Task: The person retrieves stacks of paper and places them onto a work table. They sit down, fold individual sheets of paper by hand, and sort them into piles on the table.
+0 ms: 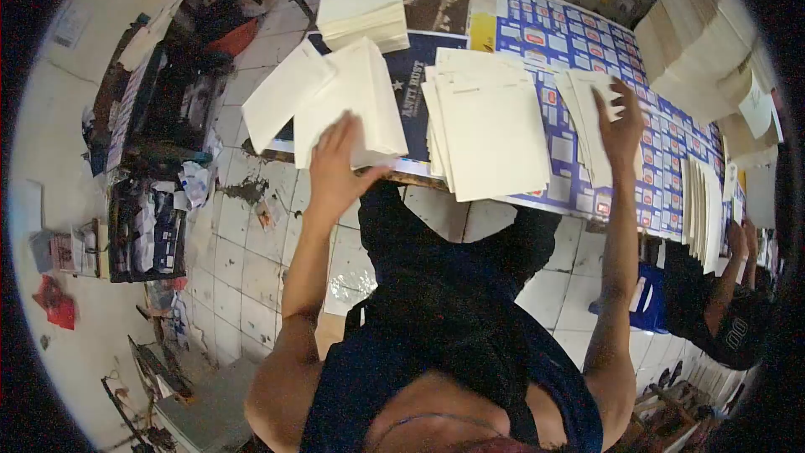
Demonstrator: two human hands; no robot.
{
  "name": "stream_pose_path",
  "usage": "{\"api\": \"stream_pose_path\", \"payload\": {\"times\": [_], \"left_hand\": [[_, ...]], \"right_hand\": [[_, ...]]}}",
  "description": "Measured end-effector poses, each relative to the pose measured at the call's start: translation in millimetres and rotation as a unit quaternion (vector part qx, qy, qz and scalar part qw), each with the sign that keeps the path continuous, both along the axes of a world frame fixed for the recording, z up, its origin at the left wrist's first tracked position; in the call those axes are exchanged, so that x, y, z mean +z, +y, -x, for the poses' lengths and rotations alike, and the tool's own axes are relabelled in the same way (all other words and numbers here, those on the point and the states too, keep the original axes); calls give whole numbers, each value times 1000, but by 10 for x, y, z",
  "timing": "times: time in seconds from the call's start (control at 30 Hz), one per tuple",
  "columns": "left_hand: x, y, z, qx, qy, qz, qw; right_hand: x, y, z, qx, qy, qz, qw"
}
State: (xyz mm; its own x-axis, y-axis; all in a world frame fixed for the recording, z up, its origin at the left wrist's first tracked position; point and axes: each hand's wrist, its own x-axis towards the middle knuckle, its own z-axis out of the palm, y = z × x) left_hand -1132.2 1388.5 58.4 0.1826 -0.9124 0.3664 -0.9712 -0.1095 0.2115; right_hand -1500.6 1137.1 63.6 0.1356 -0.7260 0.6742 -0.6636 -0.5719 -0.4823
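My left hand (340,164) lies with fingers spread on a thick stack of cream paper (377,109) at the table's left part. Beside that stack, a tilted bundle of sheets (285,92) reaches past the table edge. My right hand (620,122) is raised at the right, fingers apart and curved, over a small fanned set of sheets (584,130); whether it touches them I cannot tell. Between my hands rests a larger, slightly fanned pile of cream sheets (495,130). Another tall stack (360,0) stands behind the left one.
Blue-and-white printed sheeting (562,33) covers the table. Folded sheets (700,201) stand near its right end, with tall paper stacks (700,33) behind. A co-worker's hands (742,239) show at the far right. A dark crate (147,231) is at the left.
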Motion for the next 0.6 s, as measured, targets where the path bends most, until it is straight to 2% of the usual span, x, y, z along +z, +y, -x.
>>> {"api": "stream_pose_path", "payload": {"times": [0.03,0.07,0.1,0.13,0.17,0.2,0.23,0.27,0.33,0.37,0.43,0.47,0.6], "left_hand": [[65,37,-54,-11,-44,2,999],[152,21,-283,-1,-39,7,999],[248,-126,-737,49,-28,-25,998],[155,-304,-1315,108,-44,-123,985],[-250,-417,-1833,146,-78,-236,958],[-840,-506,-2201,157,-120,-296,935],[-1308,-578,-2320,175,-129,-293,931],[-1370,-678,-2311,216,-68,-285,931],[-1039,-629,-2124,204,5,-203,958],[-1070,-526,-2031,204,54,-175,962],[-1246,-574,-2096,228,38,-146,962],[-1212,-545,-2038,245,36,-129,960],[-1054,-490,-1932,248,72,-108,960]], "right_hand": [[101,180,-238,57,-48,-19,997],[169,291,-399,96,-40,-22,994],[224,406,-575,136,-32,-26,990],[372,559,-748,168,-41,-27,985],[384,670,-798,184,-30,-22,982],[449,680,-859,195,-28,2,980],[558,619,-938,206,-30,37,977],[603,584,-874,198,-52,25,978],[628,557,-742,165,-94,15,982],[659,612,-667,154,-97,11,983],[622,550,-582,128,-98,13,987],[545,512,-533,131,-142,-28,981],[512,653,-643,130,-114,-49,984]]}}
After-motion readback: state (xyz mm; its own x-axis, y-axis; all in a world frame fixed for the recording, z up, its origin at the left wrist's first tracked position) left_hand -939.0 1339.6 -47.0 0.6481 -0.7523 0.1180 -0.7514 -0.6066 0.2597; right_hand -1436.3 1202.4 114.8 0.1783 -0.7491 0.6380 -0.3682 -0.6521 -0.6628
